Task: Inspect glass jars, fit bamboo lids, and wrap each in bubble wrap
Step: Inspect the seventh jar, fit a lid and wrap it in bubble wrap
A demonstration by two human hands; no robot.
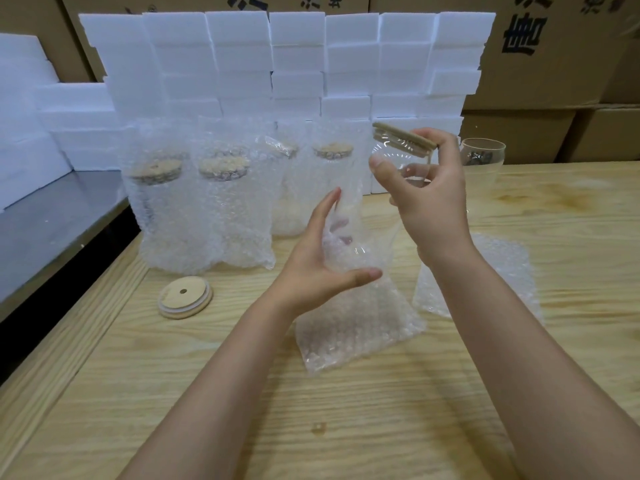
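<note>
My right hand [429,206] grips the lidded glass jar [394,156] just above the bubble-wrap bag [356,320]. My left hand [318,271] pinches the bag's mouth, fingers inside and thumb outside. A spare bamboo lid [184,297] lies left of the bag.

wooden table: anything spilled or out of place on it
A small glossy spot sits on the pale wooden table near the camera; a drop or a stain, I cannot tell. A round bamboo lid with a hole lies loose at left, on no jar.
</note>
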